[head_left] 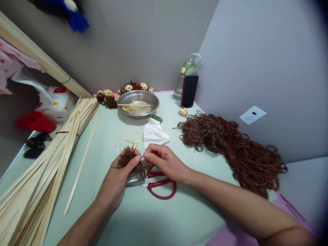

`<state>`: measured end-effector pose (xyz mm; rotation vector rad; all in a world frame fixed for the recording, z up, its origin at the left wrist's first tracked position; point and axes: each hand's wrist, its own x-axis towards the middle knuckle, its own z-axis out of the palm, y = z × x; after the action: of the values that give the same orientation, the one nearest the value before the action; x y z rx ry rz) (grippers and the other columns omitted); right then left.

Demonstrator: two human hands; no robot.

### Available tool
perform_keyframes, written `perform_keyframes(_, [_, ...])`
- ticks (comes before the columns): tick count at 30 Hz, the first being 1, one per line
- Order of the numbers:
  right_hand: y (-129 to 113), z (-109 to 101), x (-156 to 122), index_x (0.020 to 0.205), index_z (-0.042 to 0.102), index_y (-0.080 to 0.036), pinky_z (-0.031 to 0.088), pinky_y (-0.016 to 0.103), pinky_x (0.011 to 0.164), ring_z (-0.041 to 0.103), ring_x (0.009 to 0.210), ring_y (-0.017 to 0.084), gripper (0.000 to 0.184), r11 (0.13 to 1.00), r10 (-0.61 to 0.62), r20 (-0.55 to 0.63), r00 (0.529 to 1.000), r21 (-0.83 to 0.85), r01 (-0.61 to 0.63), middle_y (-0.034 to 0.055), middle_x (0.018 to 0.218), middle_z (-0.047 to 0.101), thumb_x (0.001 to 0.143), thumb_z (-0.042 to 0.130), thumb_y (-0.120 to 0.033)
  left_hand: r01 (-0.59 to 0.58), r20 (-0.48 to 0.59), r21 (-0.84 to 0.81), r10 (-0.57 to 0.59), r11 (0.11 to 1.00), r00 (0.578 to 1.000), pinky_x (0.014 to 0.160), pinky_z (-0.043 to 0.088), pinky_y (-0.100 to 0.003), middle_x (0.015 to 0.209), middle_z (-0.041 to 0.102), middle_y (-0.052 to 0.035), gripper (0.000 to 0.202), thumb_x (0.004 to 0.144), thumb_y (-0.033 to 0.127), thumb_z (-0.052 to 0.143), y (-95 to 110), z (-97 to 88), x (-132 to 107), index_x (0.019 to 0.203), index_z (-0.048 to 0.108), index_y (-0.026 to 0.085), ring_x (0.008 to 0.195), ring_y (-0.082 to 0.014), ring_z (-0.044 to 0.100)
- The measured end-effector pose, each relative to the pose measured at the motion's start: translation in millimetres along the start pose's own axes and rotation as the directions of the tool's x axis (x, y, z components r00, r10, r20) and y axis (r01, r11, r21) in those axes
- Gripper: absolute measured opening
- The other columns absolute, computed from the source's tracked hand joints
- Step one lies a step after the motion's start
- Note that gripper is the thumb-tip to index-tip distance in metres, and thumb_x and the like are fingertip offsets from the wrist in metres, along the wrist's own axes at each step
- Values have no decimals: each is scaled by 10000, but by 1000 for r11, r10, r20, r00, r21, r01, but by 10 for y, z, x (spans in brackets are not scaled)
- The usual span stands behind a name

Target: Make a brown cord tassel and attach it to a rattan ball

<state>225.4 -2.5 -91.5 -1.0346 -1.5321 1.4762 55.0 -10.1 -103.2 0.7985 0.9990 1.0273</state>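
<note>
My left hand [120, 174] is closed around a brown yarn tassel [124, 158], whose cut ends fan out on both sides of the thumb. Close beside it, my right hand [162, 159] pinches a thin dark strand at the tassel's edge; the strand is small and partly hidden by the fingertips. Red-handled scissors [164, 197] lie on the table beneath both hands, their blades partly covered by the left hand and tassel. A crumpled white tissue [154, 133] and some straw-coloured scraps [133, 142] lie just beyond the fingers.
A metal bowl [138, 116] with strips inside stands at the back, near finished yarn pieces [109, 100]. Long wooden strips [48, 164] cover the left side. A heap of brown cord [230, 147] lies right, before a phone [189, 91] and bottle [178, 87].
</note>
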Motion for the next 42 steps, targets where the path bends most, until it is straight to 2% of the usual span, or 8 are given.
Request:
perform_keyframes(3, [-19, -6, 11, 816, 527, -167, 342, 236, 602, 415, 654, 104, 278, 999, -45, -84, 995, 14, 46, -32, 722, 469, 929, 586, -415, 10, 60, 23, -11, 1000, 998, 800, 475, -188, 874, 646, 30, 147, 791, 320, 763, -9, 3, 4, 842, 675, 214, 867, -117, 576])
perform_keyframes(6, [-46, -26, 10, 891, 533, -169, 378, 243, 631, 463, 673, 109, 265, 998, -59, -123, 991, -13, 58, -24, 757, 503, 951, 552, -427, -12, 58, 20, 11, 1000, 998, 779, 471, -171, 846, 621, 39, 132, 795, 296, 762, -3, 10, -2, 834, 663, 217, 842, -105, 569])
perform_keyframes(8, [-54, -40, 6, 905, 529, -176, 381, 246, 634, 472, 668, 112, 295, 998, -41, -107, 993, -58, 35, -26, 745, 506, 973, 499, -461, -26, 70, 29, 24, 999, 997, 781, 471, -169, 838, 617, 40, 123, 801, 286, 758, -8, 5, -7, 830, 660, 217, 840, -104, 572])
perform_keyframes(13, [-35, -41, 2, 713, 470, -175, 299, 233, 549, 364, 585, 91, 415, 996, 46, 44, 998, -84, -42, -48, 643, 416, 965, 489, -504, -17, 116, 60, 10, 998, 993, 787, 492, -208, 863, 640, 30, 128, 810, 311, 748, -48, -30, -8, 853, 663, 226, 847, -125, 586])
perform_keyframes(18, [11, -17, 20, 765, 523, -168, 342, 233, 569, 410, 602, 95, 352, 1000, 4, -26, 1000, 18, -3, -43, 666, 468, 920, 581, -479, 2, 39, 15, -2, 1000, 999, 786, 497, -214, 871, 664, 16, 157, 794, 337, 758, -42, -15, 2, 877, 698, 218, 851, -135, 600])
perform_keyframes(28, [-22, 16, 31, 803, 648, -143, 415, 247, 654, 518, 667, 104, 176, 980, -14, -103, 995, 198, 35, -12, 736, 600, 800, 742, -291, 24, 27, 9, -24, 1000, 999, 783, 491, -207, 866, 669, 25, 180, 772, 336, 774, -34, -5, 1, 907, 712, 234, 864, -137, 596])
perform_keyframes(33, [-32, 24, 15, 832, 638, -148, 419, 246, 668, 534, 692, 106, 58, 991, -49, -113, 992, 119, 62, -12, 765, 611, 801, 684, -165, 29, 46, 42, -31, 999, 998, 775, 469, -195, 864, 670, 25, 154, 779, 330, 768, -56, -31, 4, 888, 715, 234, 860, -134, 586])
perform_keyframes(42, [-44, 33, -4, 910, 577, -176, 424, 260, 701, 499, 714, 114, 175, 997, -54, -93, 994, 44, 58, -29, 772, 548, 770, 619, -79, 69, 58, -43, -66, 997, 996, 764, 463, -189, 837, 640, 12, 89, 802, 281, 733, 46, 27, -32, 799, 691, 203, 860, -135, 569])
